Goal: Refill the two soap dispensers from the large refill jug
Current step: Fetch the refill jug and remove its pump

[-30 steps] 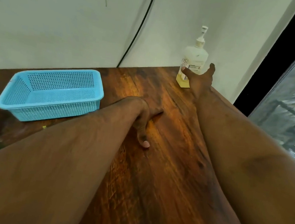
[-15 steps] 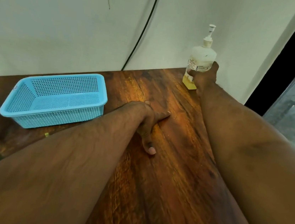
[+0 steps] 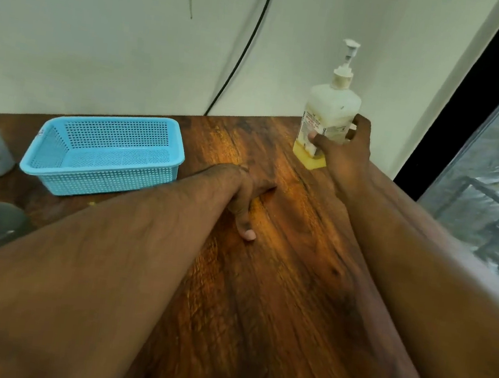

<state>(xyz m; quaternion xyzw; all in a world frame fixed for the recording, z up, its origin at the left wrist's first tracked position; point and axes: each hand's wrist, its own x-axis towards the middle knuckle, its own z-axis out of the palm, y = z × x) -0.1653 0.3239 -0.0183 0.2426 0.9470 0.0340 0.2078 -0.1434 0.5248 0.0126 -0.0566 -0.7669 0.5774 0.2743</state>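
Gripping the nearly empty translucent pump dispenser at the far edge of the wooden worktop, the right hand barely starts the task, its pump unremoved, nothing poured, while the left hand rests empty, fingers loosely bent.

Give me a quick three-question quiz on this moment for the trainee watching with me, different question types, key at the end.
1. True or false: the right hand grips the pump dispenser.
2. How full is the dispenser? A) nearly full B) about half C) only a shallow yellow layer at the bottom
3. Fill in: the left hand rests on the wooden ___, to the right of the blue basket.

Key: 1 true; 2 C; 3 table.
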